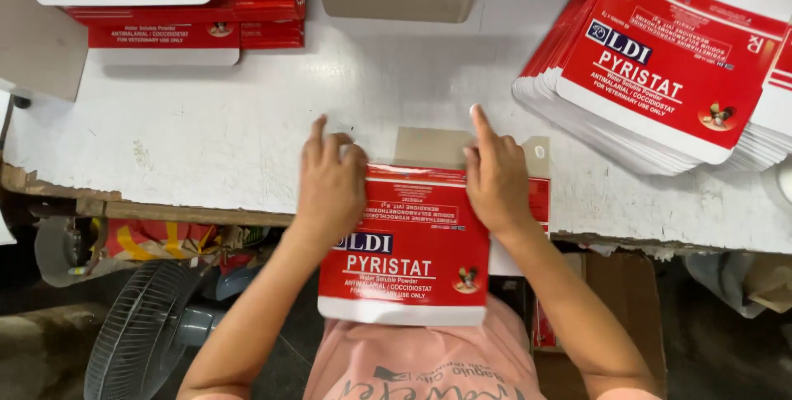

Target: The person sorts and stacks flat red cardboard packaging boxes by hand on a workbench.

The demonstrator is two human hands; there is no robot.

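While we press our left hand (330,181) and right hand (497,181), fingers (481,124) curled, on the red carton (404,260) overhanging the surface (247,120), it could slip off or crease crookedly.

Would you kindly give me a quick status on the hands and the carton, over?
Left hand and right hand both pressing the red carton at the table edge. Carton flat, brown flap up. Stacks of flat cartons off right, clear of hands.
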